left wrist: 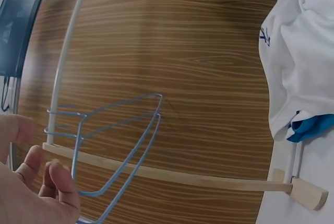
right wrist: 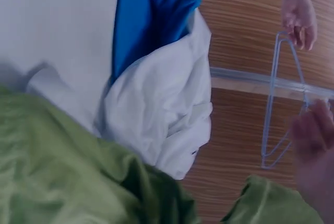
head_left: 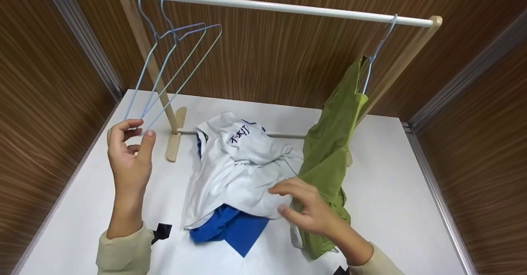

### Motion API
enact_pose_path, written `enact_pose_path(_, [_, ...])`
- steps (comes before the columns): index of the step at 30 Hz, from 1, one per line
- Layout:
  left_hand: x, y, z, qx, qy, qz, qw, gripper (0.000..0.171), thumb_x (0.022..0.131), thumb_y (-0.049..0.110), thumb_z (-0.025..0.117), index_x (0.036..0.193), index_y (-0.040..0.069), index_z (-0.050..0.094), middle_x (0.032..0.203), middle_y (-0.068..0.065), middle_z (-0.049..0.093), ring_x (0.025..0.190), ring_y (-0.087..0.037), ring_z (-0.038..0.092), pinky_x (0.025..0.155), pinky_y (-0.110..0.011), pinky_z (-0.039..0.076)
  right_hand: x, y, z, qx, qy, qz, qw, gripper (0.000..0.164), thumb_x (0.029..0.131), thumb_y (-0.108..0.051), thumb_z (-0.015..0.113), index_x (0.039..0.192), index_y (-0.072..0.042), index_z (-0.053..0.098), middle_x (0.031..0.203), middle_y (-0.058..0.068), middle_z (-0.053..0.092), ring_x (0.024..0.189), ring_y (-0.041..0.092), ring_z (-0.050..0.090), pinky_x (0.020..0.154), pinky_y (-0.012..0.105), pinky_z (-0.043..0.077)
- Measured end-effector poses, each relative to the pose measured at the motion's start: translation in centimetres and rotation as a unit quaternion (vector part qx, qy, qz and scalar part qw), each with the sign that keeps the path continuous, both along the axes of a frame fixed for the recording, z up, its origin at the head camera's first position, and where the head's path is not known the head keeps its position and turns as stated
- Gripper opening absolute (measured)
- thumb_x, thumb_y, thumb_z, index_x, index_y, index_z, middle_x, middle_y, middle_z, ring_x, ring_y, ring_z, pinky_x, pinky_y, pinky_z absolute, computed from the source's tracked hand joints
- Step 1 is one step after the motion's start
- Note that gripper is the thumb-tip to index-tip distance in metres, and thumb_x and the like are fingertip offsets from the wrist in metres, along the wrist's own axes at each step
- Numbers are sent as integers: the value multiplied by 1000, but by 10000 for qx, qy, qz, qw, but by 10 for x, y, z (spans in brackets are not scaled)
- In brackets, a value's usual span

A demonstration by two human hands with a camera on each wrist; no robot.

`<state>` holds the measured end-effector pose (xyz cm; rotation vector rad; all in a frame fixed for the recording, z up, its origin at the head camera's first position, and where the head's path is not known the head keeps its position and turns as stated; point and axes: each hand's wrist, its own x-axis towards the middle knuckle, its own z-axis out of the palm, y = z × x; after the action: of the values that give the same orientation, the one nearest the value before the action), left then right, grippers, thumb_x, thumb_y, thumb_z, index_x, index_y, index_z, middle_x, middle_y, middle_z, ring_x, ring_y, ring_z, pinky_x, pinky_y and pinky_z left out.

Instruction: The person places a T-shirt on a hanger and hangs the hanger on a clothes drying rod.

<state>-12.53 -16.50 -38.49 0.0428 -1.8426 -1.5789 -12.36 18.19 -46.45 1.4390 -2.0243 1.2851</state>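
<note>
Two blue wire hangers hang at the left end of the rack's white rail. My left hand is raised at their near lower corners, fingers bent and thumb apart from them; its fingertips overlap the wire in the left wrist view. My right hand, fingers loosely bent and holding nothing, hovers over the lower edge of a white shirt and beside a green garment. The shirt lies crumpled with dark lettering. From beneath it shows blue cloth. The green garment drapes from a hanger at the right.
The rack has a white rail on wooden posts, with a wooden foot at the left. It stands on a white table between wood-grain panels. A dark screen shows at the left wrist view's edge.
</note>
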Motion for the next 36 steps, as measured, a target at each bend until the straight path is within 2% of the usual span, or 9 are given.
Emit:
enact_pose_path(2, [0, 0, -3, 42, -7, 40, 10000, 28, 85, 2, 58, 111, -5, 52, 118, -10, 47, 109, -21, 43, 74, -27, 37, -4, 3, -23, 885, -343, -39, 9955, 38, 81, -16, 63, 119, -12, 59, 114, 1, 60, 104, 16, 55, 87, 29, 43])
enact_pose_path(5, [-1, -1, -6, 214, 97, 50, 9997, 26, 85, 0, 57, 110, -7, 52, 126, -9, 45, 119, -21, 39, 80, -29, 38, -8, 8, -53, 1794, -545, -163, 9821, 40, 85, -26, 63, 125, -21, 56, 122, -6, 56, 112, 12, 50, 93, 29, 40])
enact_pose_path(8, [-3, -2, -8, 169, 104, 23, 9998, 27, 85, -1, 56, 111, -8, 51, 132, -7, 42, 124, -20, 36, 84, -30, 40, -8, 13, -74, 2275, -661, -331, 9710, 40, 86, -29, 61, 125, -22, 55, 124, -6, 54, 115, 11, 48, 94, 30, 39])
enact_pose_path(11, [-5, -5, -8, -3, 5, -57, 10000, 30, 86, 0, 55, 114, -7, 51, 137, -7, 39, 127, -19, 35, 86, -30, 41, -7, 17, -87, 2616, -800, -505, 9605, 43, 87, -33, 60, 128, -23, 53, 128, -4, 51, 119, 13, 44, 97, 33, 37])
enact_pose_path(15, [-9, -8, -5, -273, -85, 19, 9996, 32, 86, 1, 55, 116, -6, 50, 138, -6, 38, 127, -19, 37, 85, -29, 41, -9, 19, -94, 2929, -885, -623, 9500, 49, 88, -36, 59, 134, -25, 48, 135, 0, 46, 125, 18, 39, 99, 38, 35])
enact_pose_path(24, [-14, -24, 0, -1147, -272, 508, 9917, 38, 85, 5, 58, 122, 1, 52, 144, -3, 30, 125, -16, 38, 73, -18, 44, -14, 17, -101, 3242, -1002, -599, 9388, 55, 87, -34, 60, 139, -26, 41, 141, 3, 40, 130, 19, 34, 102, 39, 33])
enact_pose_path(28, [-30, -44, -10, -1743, -166, 937, 9801, 38, 84, 12, 60, 122, 8, 55, 142, 5, 33, 124, -11, 35, 74, -20, 42, -15, 18, -102, 3375, -1074, -683, 9327, 57, 87, -33, 61, 139, -26, 40, 143, 5, 37, 130, 22, 35, 101, 42, 34])
enact_pose_path(32, [-49, -63, -17, -2351, -233, 1299, 9630, 41, 83, 20, 61, 123, 13, 56, 140, 6, 37, 125, -16, 31, 92, -34, 34, -15, 19, -103, 3560, -1197, -727, 9239, 57, 87, -32, 62, 139, -27, 39, 143, 6, 36, 130, 24, 34, 100, 44, 34])
enact_pose_path(36, [-57, -73, -21, -2652, -601, 1250, 9542, 47, 84, 23, 61, 129, 14, 51, 139, 1, 41, 124, -24, 33, 96, -46, 27, -15, 18, -105, 3653, -1256, -741, 9194, 57, 87, -31, 61, 139, -28, 39, 142, 5, 38, 129, 23, 35, 100, 43, 34])
